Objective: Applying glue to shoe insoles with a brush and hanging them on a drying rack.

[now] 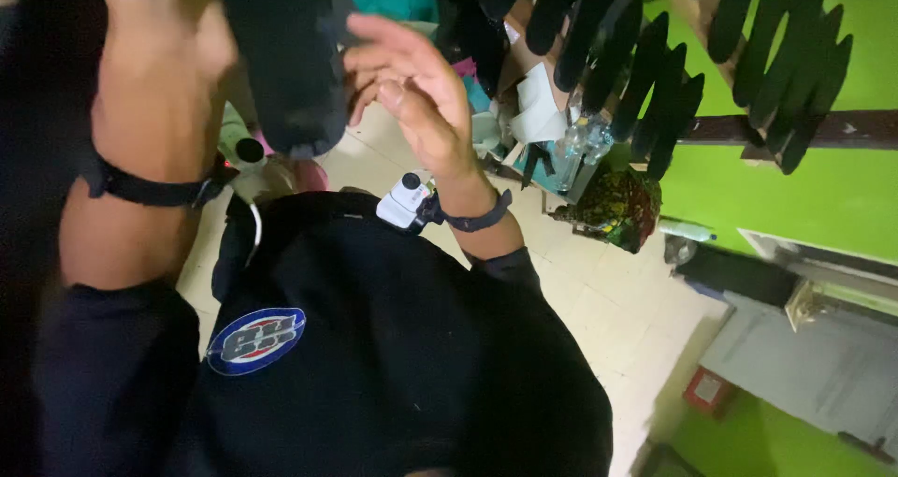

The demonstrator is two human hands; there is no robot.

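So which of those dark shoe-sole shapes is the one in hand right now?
The big dark sole at the top left, gripped between the left hand and the right hand. The other dark soles hang untouched on the wooden rack to the right.

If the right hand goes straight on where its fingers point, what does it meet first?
Probably the dark sole-shaped piece at the left hand: the right hand points its fingers toward it, almost touching, though depth is unclear.

I'm wearing a black top (393, 346) with long sleeves pushed up my forearms and a round blue, white and red badge (255, 339) on the chest. A dark strap (150, 190) circles my left wrist. My right wrist has a dark band (477, 217) carrying a small white device (404, 201), possibly a camera.
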